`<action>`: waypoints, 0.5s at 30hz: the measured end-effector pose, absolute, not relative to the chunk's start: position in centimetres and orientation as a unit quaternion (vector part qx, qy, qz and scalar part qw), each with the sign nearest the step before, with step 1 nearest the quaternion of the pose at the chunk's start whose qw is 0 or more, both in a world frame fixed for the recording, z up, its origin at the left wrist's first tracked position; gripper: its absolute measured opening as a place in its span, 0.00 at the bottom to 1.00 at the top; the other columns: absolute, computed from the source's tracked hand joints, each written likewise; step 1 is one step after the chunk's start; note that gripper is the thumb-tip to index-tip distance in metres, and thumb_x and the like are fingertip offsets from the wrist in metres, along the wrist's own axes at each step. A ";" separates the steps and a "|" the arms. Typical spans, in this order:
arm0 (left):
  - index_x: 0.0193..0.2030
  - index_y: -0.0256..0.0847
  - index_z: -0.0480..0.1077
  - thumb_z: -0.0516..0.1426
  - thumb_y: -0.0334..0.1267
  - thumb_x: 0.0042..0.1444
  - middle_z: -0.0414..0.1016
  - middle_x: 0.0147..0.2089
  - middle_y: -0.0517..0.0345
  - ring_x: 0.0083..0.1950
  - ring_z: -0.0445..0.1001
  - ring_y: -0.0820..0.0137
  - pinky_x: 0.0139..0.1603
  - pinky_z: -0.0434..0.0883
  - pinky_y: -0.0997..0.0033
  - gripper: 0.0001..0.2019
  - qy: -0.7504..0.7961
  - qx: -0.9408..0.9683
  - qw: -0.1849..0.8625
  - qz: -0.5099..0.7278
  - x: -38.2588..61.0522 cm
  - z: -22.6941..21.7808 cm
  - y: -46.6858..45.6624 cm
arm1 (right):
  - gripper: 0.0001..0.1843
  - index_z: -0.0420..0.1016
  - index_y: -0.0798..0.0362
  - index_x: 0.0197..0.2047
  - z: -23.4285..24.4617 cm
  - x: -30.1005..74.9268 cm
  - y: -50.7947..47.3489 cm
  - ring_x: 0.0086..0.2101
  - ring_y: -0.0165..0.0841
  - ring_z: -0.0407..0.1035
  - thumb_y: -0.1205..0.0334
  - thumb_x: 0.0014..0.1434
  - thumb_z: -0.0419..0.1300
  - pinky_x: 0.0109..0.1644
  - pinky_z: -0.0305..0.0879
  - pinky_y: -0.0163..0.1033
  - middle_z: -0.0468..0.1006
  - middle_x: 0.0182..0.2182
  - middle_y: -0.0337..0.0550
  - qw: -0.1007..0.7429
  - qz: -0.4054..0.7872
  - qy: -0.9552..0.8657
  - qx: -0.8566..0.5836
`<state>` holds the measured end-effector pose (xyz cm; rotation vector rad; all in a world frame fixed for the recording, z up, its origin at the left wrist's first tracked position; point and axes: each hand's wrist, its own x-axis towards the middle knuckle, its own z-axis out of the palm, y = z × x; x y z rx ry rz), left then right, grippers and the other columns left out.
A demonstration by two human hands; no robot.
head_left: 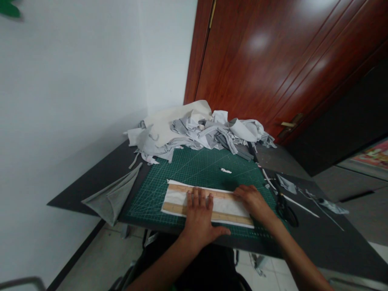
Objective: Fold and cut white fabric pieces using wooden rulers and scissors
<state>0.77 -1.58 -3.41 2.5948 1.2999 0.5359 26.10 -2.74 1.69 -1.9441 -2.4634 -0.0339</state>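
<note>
Hands come nearest. The left hand (200,216) lies spread and flat, palm down, pressing on a white cloth strip (178,199) at the near edge of the green cutting mat (197,165). The right hand (253,202) sits at about three o'clock from it, at the strip's right end. Its fingers are curled down onto the cloth, and I cannot tell whether they pinch a pen, a blade or nothing.

Two wooden ruler bands run along the strip, one (178,209) on its near edge and one (182,188) on its far edge. Whether they are two rulers or one I cannot say.

By my reading the strip is laid out, flattened and lined up under the ruler. No drawn line or cut shows on it, so any marking or cutting looks not yet done.

Black scissors (285,210) lie on the dark table (100,173) at three o'clock from the mat, untouched. A folded grey triangle of cloth (113,198) hangs over the table edge at nine o'clock. A small white scrap (226,171) lies on the mat at twelve o'clock from the hands. A heap of grey and white offcuts (194,129) is piled beyond it, before the red-brown door (273,60).
</note>
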 end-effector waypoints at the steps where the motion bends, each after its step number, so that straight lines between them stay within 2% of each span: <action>1: 0.71 0.34 0.62 0.54 0.80 0.42 0.53 0.74 0.30 0.76 0.44 0.35 0.74 0.38 0.33 0.59 0.439 0.875 0.094 0.180 0.8 -3.4 -1.6 | 0.17 0.76 0.53 0.42 1.5 26.6 -3.0 0.41 0.38 0.70 0.80 0.60 0.51 0.48 0.54 0.40 0.77 0.38 0.47 0.004 -0.015 -0.780 -0.625; 11: 0.71 0.36 0.62 0.54 0.82 0.39 0.54 0.74 0.33 0.77 0.43 0.35 0.74 0.35 0.34 0.62 0.442 0.876 0.075 0.180 1.1 -4.1 -1.4 | 0.21 0.78 0.54 0.40 0.8 30.1 -4.7 0.38 0.38 0.74 0.81 0.59 0.48 0.47 0.59 0.41 0.80 0.36 0.48 0.018 -0.058 -0.742 -0.668; 15: 0.71 0.34 0.62 0.53 0.82 0.41 0.53 0.75 0.30 0.77 0.43 0.35 0.74 0.36 0.34 0.60 0.443 0.873 0.100 0.179 0.9 -3.5 -1.4 | 0.18 0.78 0.54 0.45 0.9 30.3 -5.6 0.38 0.41 0.76 0.76 0.64 0.49 0.45 0.65 0.44 0.82 0.38 0.51 0.060 -0.086 -0.746 -0.658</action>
